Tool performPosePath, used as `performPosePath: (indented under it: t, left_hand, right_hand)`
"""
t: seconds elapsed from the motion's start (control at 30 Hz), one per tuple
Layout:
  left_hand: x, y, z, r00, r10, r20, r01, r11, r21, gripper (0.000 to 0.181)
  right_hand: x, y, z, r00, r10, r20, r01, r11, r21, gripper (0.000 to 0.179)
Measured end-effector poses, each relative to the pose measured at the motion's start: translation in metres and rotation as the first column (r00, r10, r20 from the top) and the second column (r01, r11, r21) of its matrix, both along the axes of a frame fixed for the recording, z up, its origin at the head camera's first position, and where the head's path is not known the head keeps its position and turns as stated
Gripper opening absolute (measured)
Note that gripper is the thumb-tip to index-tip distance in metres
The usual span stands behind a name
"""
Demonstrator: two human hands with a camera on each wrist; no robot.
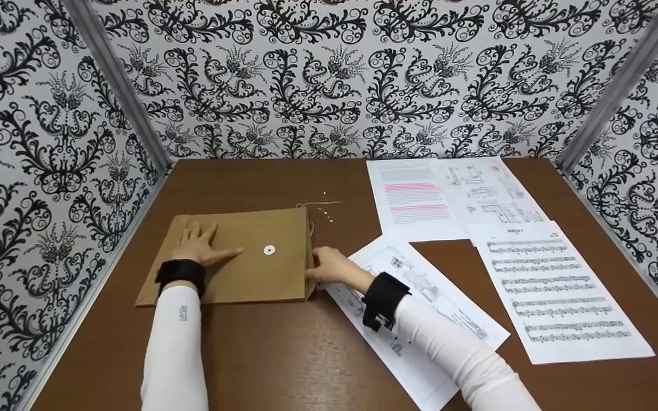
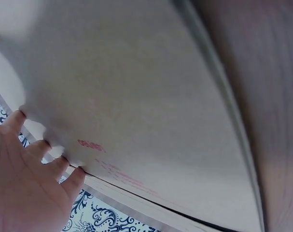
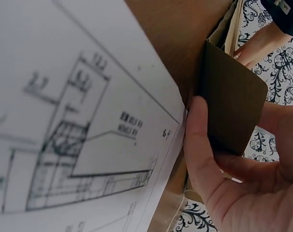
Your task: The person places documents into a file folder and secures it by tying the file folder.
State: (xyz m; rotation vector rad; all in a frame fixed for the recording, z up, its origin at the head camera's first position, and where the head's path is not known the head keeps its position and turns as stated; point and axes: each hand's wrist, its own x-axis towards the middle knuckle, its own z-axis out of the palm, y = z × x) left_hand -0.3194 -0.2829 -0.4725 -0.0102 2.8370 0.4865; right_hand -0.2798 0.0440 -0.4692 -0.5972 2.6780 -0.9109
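Right hand (image 1: 334, 265): pinches the flap (image 3: 235, 96), thumb on one face and fingers on the other, with only the thin brown stock between.
Flap: inside the grip, flat and smooth, matte brown, with slanted corners; probably stiff enough to hold its shape yet easy to crease, so best taken near the middle of its edge.
Kraft string-tie envelope (image 1: 249, 279): runs leftward from the grip, lying on the tabletop; likely light, dry rather than slippery, and prone to sliding unless pressed down.
String (image 1: 320, 203): just beyond the grip, thin, pale and loose, easily snagged.
Button washer (image 1: 269, 250): left of the grip, round and white, with a dark centre.
Left hand (image 1: 197, 245): well left of the grip, spread with fingers straight, rests on the envelope and grasps nothing.
Technical drawing (image 1: 443, 302): under the right forearm, thin white paper.
Sheet music (image 1: 557, 291): farther right of the grip, flat, printed in staves.
Pink-highlighted text sheet (image 1: 414, 205): beyond and right of the grip.
Patterned wall (image 1: 334, 74): farthest, black scrollwork on white.
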Motion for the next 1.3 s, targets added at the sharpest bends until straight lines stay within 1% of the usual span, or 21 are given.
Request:
performPosePath:
  t: [0.1, 0.2, 0.27, 0.33, 0.43, 0.57, 0.6, 0.67, 0.8, 0.87, 1.0, 1.1, 1.3]
  left_hand:
    - [0.003, 0.001, 0.003, 1.000, -0.001, 0.002, 0.001, 1.000, -0.002, 0.113]
    - [0.003, 0.001, 0.004, 1.000, 0.004, 0.003, -0.004, 1.000, -0.005, 0.113]
    - [0.001, -0.001, 0.002, 1.000, 0.005, 0.002, -0.005, 1.000, -0.011, 0.114]
    - [0.001, 0.000, 0.003, 1.000, 0.009, 0.000, -0.009, 1.000, -0.017, 0.115]
    - [0.003, 0.002, 0.008, 1.000, 0.005, -0.004, -0.005, 1.000, -0.012, 0.115]
    - [0.006, 0.006, 0.014, 1.000, -0.005, -0.007, 0.005, 1.000, 0.000, 0.113]
    - [0.007, 0.005, 0.014, 1.000, -0.009, -0.003, 0.009, 1.000, 0.004, 0.113]
    - [0.005, 0.003, 0.010, 1.000, -0.018, 0.001, 0.018, 1.000, 0.009, 0.116]
    - [0.002, -0.002, 0.001, 1.000, -0.018, 0.001, 0.018, 1.000, 0.017, 0.115]
    - [0.001, -0.003, 0.000, 1.000, -0.017, -0.006, 0.017, 1.000, 0.017, 0.113]
    - [0.001, -0.003, 0.000, 1.000, -0.025, -0.001, 0.025, 0.999, 0.022, 0.112]
    - [0.003, -0.002, 0.002, 0.999, -0.030, 0.012, 0.029, 0.999, 0.028, 0.112]
    - [0.006, 0.000, 0.007, 0.998, -0.036, 0.043, 0.033, 0.998, 0.055, 0.109]
  right_hand:
    - [-0.002, 0.000, -0.001, 0.999, 0.002, 0.036, -0.002, 1.000, -0.027, 0.032]
    - [-0.001, 0.002, -0.001, 0.994, 0.012, 0.109, -0.002, 0.996, -0.085, 0.027]
    - [0.000, 0.005, 0.000, 0.985, 0.012, 0.169, 0.013, 0.990, -0.142, 0.025]
    - [0.001, 0.007, 0.000, 0.972, 0.011, 0.236, 0.037, 0.980, -0.198, 0.025]
    - [0.001, 0.010, 0.000, 0.959, 0.007, 0.282, 0.067, 0.966, -0.250, 0.026]
    - [0.000, 0.012, -0.001, 0.951, 0.002, 0.311, 0.096, 0.949, -0.300, 0.030]
    - [0.001, 0.012, -0.001, 0.949, 0.005, 0.315, 0.100, 0.944, -0.314, 0.031]
    - [0.001, 0.013, -0.003, 0.942, 0.013, 0.336, 0.111, 0.931, -0.347, 0.033]
    - [0.002, 0.014, -0.007, 0.930, 0.023, 0.366, 0.135, 0.907, -0.399, 0.033]
    - [0.003, 0.014, -0.008, 0.927, 0.023, 0.375, 0.148, 0.895, -0.420, 0.033]
    - [0.004, 0.014, -0.010, 0.921, 0.031, 0.388, 0.165, 0.871, -0.462, 0.039]
    - [0.005, 0.015, -0.008, 0.918, 0.054, 0.393, 0.165, 0.849, -0.502, 0.046]
    - [0.008, 0.016, 0.000, 0.906, 0.090, 0.414, 0.177, 0.808, -0.563, 0.062]
